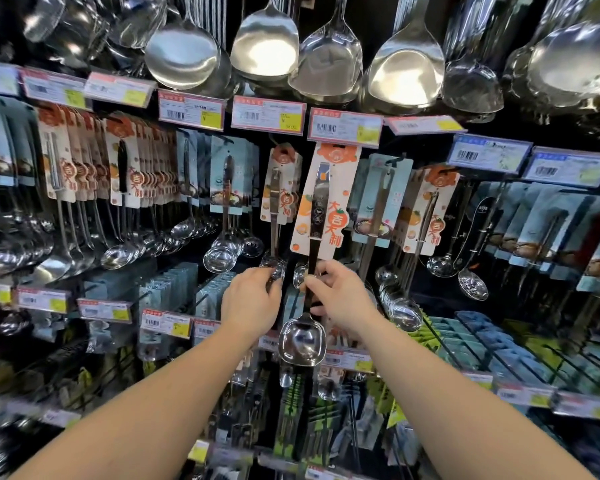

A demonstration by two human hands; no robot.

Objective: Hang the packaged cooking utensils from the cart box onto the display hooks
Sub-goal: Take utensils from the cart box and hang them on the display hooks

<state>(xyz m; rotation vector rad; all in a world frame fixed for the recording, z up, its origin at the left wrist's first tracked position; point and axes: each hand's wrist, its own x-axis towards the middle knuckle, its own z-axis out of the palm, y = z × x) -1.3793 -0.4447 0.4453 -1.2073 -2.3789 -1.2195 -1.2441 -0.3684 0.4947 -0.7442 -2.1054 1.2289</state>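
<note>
The packaged spoon [313, 216] hangs at the middle of the display, its orange-and-cream card just under a price tag [344, 128]. The right hand [340, 296] pinches its thin handle below the card with curled fingers. The left hand [252, 301] is curled around another spoon's bowl [274, 266] just to the left (partly hidden). Large steel spatulas [329, 57] hang above.

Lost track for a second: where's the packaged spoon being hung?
Centre of the head view: the packaged spoon hangs under a price tag, right hand pinching its handle.
</note>
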